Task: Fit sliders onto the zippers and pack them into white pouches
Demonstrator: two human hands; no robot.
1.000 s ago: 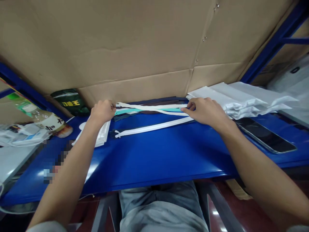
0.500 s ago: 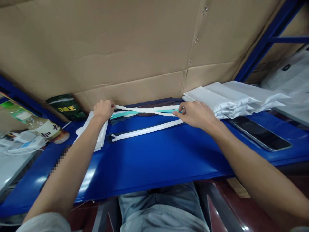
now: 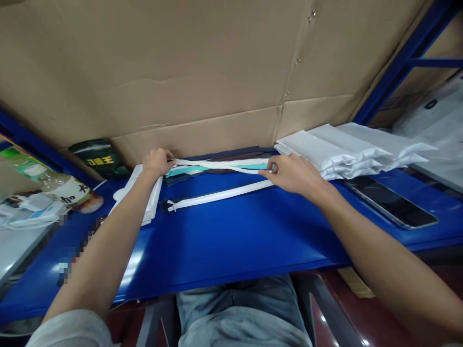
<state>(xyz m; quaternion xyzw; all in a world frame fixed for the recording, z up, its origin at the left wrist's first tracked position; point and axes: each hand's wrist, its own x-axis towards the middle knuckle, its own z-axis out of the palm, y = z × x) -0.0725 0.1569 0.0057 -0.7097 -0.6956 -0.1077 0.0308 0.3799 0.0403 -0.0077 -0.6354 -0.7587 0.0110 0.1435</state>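
Note:
My left hand (image 3: 158,162) pinches the left end of a white zipper (image 3: 220,165) at the back of the blue table. At its other end, my right hand (image 3: 289,171) closes thumb and fingers on the same white zipper. Beneath it lie a turquoise zipper (image 3: 184,170) and several dark zippers (image 3: 231,155). Nearer to me, a white zipper on a dark one (image 3: 220,194) rests flat on the table, its right end close under my right hand. Folded white bags (image 3: 152,205) lie partly behind my left forearm.
Stacked white packets (image 3: 325,149) stand at the back right, with a phone (image 3: 392,200) in front. A drink bottle (image 3: 68,188) and a dark green pouch (image 3: 99,159) are at the left. A cardboard wall (image 3: 181,72) rises behind the blue table (image 3: 224,241).
Both hands keep nearly the same places on the white zipper. The whole view has shifted very slightly; nothing has been let go.

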